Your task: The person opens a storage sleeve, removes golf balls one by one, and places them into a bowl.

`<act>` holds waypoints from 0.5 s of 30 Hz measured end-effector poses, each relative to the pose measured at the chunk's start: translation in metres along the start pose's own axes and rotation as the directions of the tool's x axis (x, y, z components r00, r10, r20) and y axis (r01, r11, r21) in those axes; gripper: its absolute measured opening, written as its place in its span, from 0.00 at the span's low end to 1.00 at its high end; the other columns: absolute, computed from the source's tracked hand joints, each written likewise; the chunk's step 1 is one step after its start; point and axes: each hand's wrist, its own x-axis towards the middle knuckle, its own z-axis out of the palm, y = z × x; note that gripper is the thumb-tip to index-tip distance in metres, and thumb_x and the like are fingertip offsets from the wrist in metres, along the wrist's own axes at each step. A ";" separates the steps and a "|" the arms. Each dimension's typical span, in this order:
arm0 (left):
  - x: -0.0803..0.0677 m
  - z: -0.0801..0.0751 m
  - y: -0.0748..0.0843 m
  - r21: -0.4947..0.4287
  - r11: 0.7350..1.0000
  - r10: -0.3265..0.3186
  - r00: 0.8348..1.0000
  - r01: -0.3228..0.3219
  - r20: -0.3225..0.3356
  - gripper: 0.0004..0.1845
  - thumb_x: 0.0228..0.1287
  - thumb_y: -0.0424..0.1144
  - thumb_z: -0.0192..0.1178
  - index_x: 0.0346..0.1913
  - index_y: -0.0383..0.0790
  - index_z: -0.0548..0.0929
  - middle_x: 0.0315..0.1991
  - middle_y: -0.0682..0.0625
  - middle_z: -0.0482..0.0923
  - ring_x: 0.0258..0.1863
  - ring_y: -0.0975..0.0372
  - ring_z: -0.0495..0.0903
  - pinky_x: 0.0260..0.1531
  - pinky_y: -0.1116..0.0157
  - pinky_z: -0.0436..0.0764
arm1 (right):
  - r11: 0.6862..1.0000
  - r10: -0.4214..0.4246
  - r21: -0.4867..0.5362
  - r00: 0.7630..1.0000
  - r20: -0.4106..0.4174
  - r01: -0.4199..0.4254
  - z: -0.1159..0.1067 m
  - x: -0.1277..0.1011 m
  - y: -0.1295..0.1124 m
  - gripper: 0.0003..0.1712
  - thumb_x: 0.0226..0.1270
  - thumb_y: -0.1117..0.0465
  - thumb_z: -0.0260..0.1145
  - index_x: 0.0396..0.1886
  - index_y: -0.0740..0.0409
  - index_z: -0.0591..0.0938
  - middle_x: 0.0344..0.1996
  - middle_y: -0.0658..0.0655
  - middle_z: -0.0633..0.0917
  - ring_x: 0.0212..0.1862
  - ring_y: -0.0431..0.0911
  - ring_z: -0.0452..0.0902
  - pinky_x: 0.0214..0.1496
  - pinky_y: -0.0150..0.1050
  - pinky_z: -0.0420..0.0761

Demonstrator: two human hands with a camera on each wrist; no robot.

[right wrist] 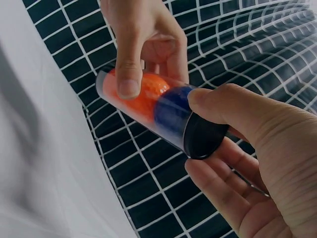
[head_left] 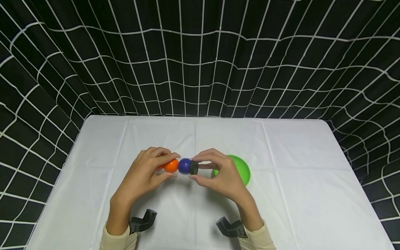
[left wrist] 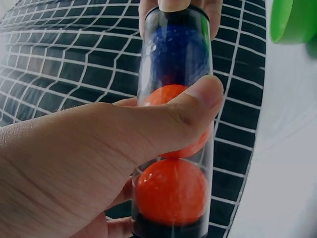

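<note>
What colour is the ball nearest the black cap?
Blue ball, beside the black cap; right wrist view shows it best.

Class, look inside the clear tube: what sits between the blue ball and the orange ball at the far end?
Another orange ball, partly behind the left hand's thumb, lies between the blue ball and the end orange ball; the left wrist view shows it.

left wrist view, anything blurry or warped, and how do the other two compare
Left wrist view: the left hand is soft and oversized, the grid backdrop bends, and the clear plastic tube of balls shows faint glare. Right wrist view: the tube's black cap is sharp and the white cloth blurs. Head view: even light, curved edges.
</note>
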 end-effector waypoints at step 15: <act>-0.003 0.000 -0.002 0.027 0.999 -0.025 1.000 0.025 0.003 0.28 0.57 0.50 0.80 0.62 0.56 0.88 0.54 0.54 0.87 0.57 0.56 0.82 0.60 0.49 0.80 | 1.000 0.009 -0.002 1.000 0.021 -0.009 0.002 0.002 0.003 0.25 0.51 0.71 0.84 0.52 0.59 0.90 0.49 0.60 0.90 0.52 0.47 0.89 0.50 0.41 0.92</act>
